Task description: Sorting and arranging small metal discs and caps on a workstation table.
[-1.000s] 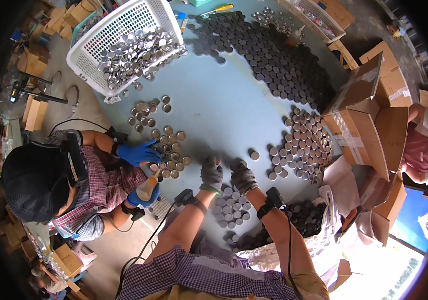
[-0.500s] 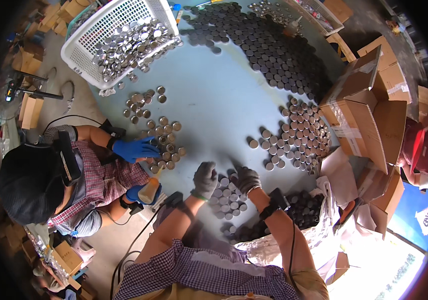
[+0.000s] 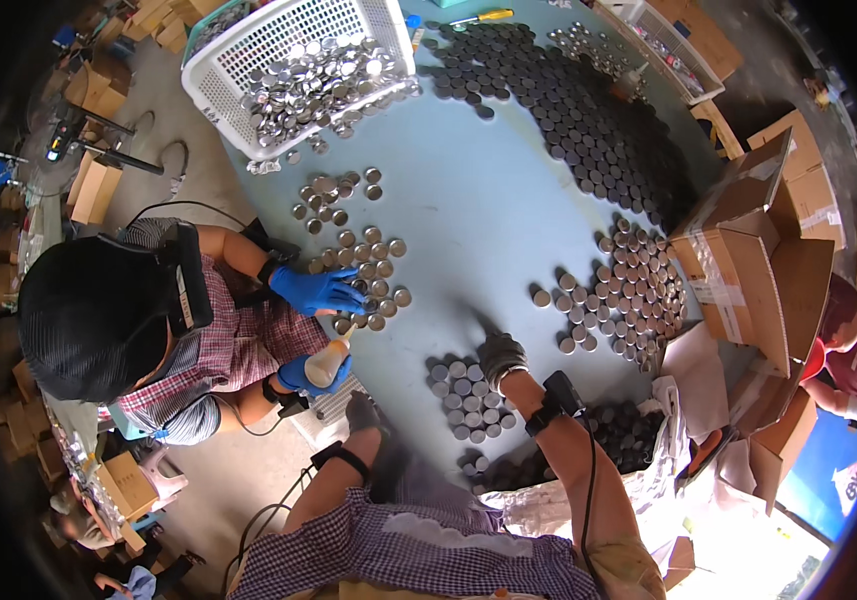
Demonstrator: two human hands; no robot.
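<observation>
My right hand [image 3: 501,360], in a grey glove, rests at the right side of a block of small round grey metal caps [image 3: 471,400] standing in rows on the table. Its fingers look curled, and anything inside them is hidden. My left hand [image 3: 360,410], also gloved in grey, hangs at the table's near left edge, apart from the caps; its fingers are too unclear to read. To the right of the block spreads a group of silvery-brown caps [image 3: 638,285]. Below my right wrist, dark caps [image 3: 618,435] fill a white sack [image 3: 663,430].
A co-worker's blue-gloved hands [image 3: 318,290] work on the left, one among caps, the other holding a pale bottle [image 3: 326,365]. A white basket [image 3: 228,120] of shiny metal pieces stands far left. Dark caps [image 3: 588,130] cover the far right; cardboard boxes [image 3: 738,270] stand right.
My left hand has drawn back from beside the block to the table's near left edge. My right hand stays by the block. The view has shifted, so the table appears further right and lower.
</observation>
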